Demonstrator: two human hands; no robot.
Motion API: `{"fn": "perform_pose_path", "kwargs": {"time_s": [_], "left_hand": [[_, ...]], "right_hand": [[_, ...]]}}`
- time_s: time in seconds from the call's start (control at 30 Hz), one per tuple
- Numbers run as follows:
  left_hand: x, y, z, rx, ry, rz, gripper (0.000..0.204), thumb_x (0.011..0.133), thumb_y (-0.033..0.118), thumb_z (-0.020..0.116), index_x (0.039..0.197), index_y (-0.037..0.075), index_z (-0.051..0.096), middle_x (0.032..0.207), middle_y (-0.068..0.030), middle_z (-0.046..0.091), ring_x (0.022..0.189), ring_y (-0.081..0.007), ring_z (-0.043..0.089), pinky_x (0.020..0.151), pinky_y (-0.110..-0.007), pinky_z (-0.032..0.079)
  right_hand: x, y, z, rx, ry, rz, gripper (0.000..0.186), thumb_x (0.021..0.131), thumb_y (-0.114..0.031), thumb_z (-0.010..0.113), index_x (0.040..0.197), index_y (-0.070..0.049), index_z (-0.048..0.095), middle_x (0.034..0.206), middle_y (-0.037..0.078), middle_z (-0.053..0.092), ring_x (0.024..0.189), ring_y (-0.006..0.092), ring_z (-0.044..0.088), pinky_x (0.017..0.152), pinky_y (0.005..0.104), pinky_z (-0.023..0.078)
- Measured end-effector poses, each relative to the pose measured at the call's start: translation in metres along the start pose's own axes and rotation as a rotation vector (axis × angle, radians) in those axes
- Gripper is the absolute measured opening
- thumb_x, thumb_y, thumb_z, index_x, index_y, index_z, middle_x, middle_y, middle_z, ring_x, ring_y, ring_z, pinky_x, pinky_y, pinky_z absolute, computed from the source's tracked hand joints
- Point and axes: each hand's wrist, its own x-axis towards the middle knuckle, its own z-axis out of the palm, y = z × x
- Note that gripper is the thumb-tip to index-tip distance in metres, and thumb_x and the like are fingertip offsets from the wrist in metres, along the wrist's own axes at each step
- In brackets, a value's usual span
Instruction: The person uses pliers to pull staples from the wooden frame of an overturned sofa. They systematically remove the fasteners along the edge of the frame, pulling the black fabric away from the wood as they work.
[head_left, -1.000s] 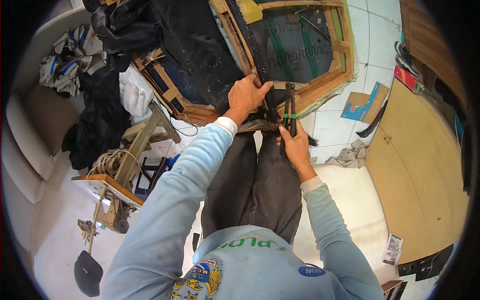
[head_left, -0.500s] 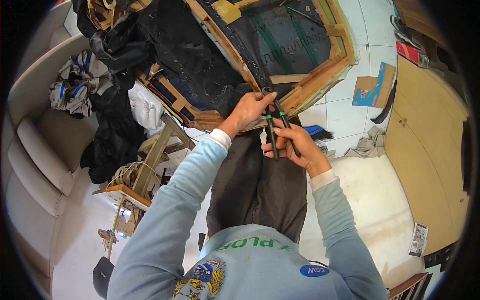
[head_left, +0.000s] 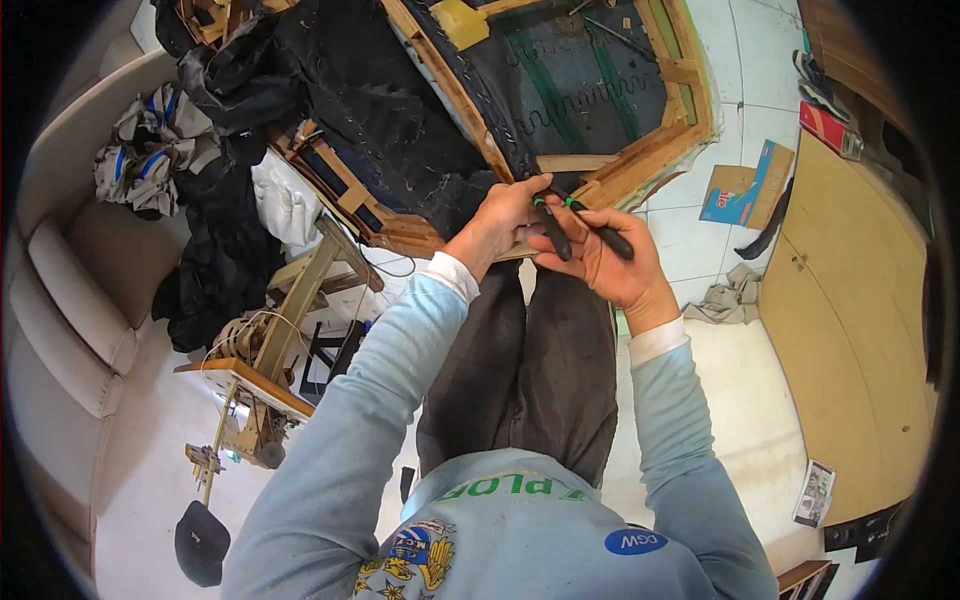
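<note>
White flooring (head_left: 735, 400) spreads around me, with tile lines showing toward the upper right. To my right rises a broad tan panel (head_left: 850, 290) with a small knob, and on my left a pale padded sofa (head_left: 80, 290) curves along the rim of my view. Ahead, at my knees, sits a big wooden frame (head_left: 640, 155), its right-hand opening crossed by green straps and wavy springs, and black fabric (head_left: 380, 130) draped over its left part. A machine table (head_left: 245, 385) with a wooden edge stands beside my left forearm. Beyond it a black cloth (head_left: 220, 260) hangs off the sofa, near grey cloth with blue patches (head_left: 150, 160) and a white bag (head_left: 285, 205). Blue-and-brown cardboard (head_left: 745, 190) rests right of the frame.

My right hand (head_left: 615, 265) grasps the black, green-banded handles of the pincers (head_left: 612, 240), which are spread apart over the frame's near edge. My left hand (head_left: 505, 218) is bent at their head, which it hides; I cannot tell what its fingers pinch.
</note>
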Motion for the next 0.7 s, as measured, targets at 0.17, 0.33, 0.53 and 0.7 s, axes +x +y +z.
{"fn": "perform_pose_path", "kwargs": {"time_s": [0.17, 0.33, 0.53, 0.7], "left_hand": [[0.008, 0.003, 0.004, -0.073, 0.048, -0.023, 0.031, 0.109, 0.031, 0.065, 0.104, 0.001, 0.069, 0.092, -0.0091, 0.074, 0.08, -0.0212, 0.075, 0.072, -0.036, 0.065], [0.002, 0.005, 0.011, -0.04, 0.106, -0.033, 0.032, 0.106, 0.035, 0.07, 0.109, 0.003, 0.07, 0.097, -0.0047, 0.076, 0.091, -0.0196, 0.075, 0.091, -0.04, 0.062], [0.015, -0.009, -0.016, 0.134, 0.099, -0.013, 0.046, 0.102, 0.047, 0.075, 0.115, 0.002, 0.071, 0.108, -0.0076, 0.077, 0.098, -0.0227, 0.075, 0.099, -0.039, 0.06], [0.002, -0.014, -0.026, 0.288, -0.058, -0.011, 0.052, 0.102, 0.047, 0.075, 0.121, -0.001, 0.07, 0.107, -0.009, 0.078, 0.103, -0.0219, 0.075, 0.098, -0.036, 0.06]], "right_hand": [[0.009, -0.022, 0.002, 0.057, 0.004, 0.025, 0.046, 0.109, -0.016, 0.044, 0.14, 0.018, 0.051, 0.137, 0.027, 0.067, 0.127, 0.0528, 0.064, 0.109, 0.0613, 0.056], [0.021, -0.035, -0.005, 0.253, 0.063, 0.18, 0.029, 0.11, -0.016, 0.058, 0.123, 0.009, 0.064, 0.103, 0.014, 0.072, 0.095, 0.0359, 0.076, 0.085, 0.0467, 0.068], [0.003, 0.017, -0.006, -0.268, 0.24, -0.01, 0.037, 0.108, -0.018, 0.064, 0.141, -0.003, 0.06, 0.085, 0.003, 0.062, 0.078, 0.0237, 0.073, 0.065, 0.0371, 0.064], [-0.003, 0.074, -0.074, -0.955, 0.374, -0.219, 0.056, 0.106, -0.009, 0.063, 0.159, -0.001, 0.047, 0.087, 0.004, 0.062, 0.073, 0.0178, 0.07, 0.065, 0.0356, 0.061]]}}
